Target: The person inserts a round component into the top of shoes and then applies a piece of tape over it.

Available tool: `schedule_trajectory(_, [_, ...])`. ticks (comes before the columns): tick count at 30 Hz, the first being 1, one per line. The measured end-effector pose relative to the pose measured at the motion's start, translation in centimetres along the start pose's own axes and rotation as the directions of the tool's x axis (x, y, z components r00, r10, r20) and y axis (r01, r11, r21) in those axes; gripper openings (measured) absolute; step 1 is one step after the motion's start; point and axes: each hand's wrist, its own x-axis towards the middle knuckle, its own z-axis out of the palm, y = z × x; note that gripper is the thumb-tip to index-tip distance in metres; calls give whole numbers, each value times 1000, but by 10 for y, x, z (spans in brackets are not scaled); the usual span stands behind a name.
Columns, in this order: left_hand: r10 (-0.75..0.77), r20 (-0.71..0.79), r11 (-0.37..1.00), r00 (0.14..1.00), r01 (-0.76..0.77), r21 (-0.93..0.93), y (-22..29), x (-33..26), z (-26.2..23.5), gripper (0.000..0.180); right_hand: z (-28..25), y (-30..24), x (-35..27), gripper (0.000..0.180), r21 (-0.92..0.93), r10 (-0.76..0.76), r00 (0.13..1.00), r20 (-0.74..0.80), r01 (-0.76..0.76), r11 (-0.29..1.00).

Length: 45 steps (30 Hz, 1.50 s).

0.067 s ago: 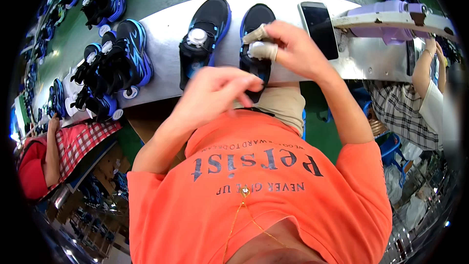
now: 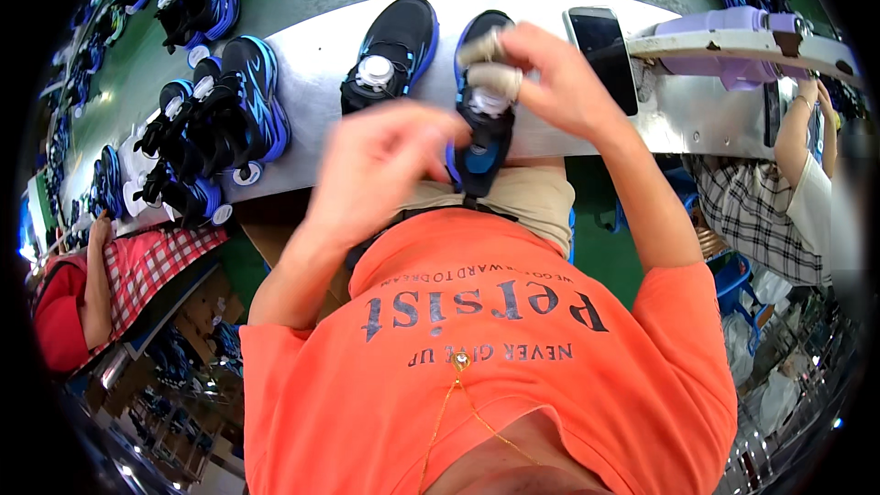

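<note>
A black and blue sneaker [image 2: 483,139] lies on the metal table straight before me, its heel toward my body. A white round dial [image 2: 489,102] sits on its tongue. Over its laces hovers my right hand [image 2: 555,81], with pale cots on the thumb and forefinger; those two fingertips are apart and nothing shows between them. Beside the shoe's left collar is my left hand [image 2: 380,165], smeared by motion, so its grip is unclear. The matching sneaker [image 2: 401,32] lies to the left, its heel partly hidden behind my left hand.
On the left, several finished-looking sneakers [image 2: 246,92] stand in a cluster on the green surface. A black phone [image 2: 602,60] lies right of my hand, near a purple object [image 2: 724,46] behind a pale curved bar [image 2: 742,39]. Co-workers' arms [image 2: 796,133] show at both sides.
My left hand has drawn slightly down and left, uncovering the shoe's collar and blue insole. My right hand has shifted a little up, and the dial now shows below its thumb.
</note>
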Motion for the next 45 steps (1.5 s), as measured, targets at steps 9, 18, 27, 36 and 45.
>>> schedule_trajectory(9, [119,223,942,968,-180,282,-19,50,-67,32,92,41,127,34,-191,-72,992,100,90,977])
schedule_trajectory(18, [106,189,982,976,-133,133,-24,48,-64,47,92,44,128,31,-147,-65,995,78,76,986])
schedule_trajectory(27, [154,303,970,940,-202,133,-29,53,-77,44,91,44,129,30,-138,-85,994,74,95,986])
schedule_trajectory(36, [230,220,939,948,-276,206,-38,54,-69,39,93,48,125,28,-107,-106,994,35,109,988])
schedule_trajectory(45, [346,114,842,931,-362,400,-36,46,-65,44,89,45,123,27,-98,-124,992,37,127,987])
